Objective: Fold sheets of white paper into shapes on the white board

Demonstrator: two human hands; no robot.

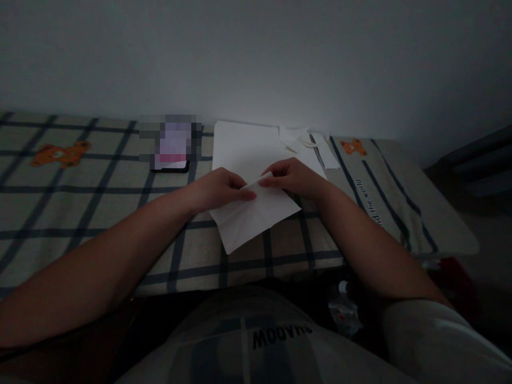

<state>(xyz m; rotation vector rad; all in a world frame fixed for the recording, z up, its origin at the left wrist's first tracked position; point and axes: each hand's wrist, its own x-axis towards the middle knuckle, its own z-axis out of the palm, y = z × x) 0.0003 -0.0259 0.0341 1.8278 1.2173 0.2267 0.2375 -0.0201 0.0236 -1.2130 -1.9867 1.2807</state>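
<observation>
Between both hands is a white sheet of paper (256, 216), creased and raised along its far edge, its near corners pointing towards me. My left hand (224, 188) pinches it from the left, thumb lying on top near the middle of the far edge. From the right, my right hand (294, 177) grips the same edge between thumb and curled fingers. The thumbs are close together but apart. Behind the hands lies a stack of white paper (244, 146), partly covered by them. Whatever the fingers do beneath the sheet is hidden.
Torn paper strips (296, 140) lie at the stack's right. A phone (172, 144), its screen blurred, is on the left. A checked cloth with bear prints covers the table (100, 208), which meets a pale wall (256, 58). Below the table's edge is a clear plastic bottle (344, 309).
</observation>
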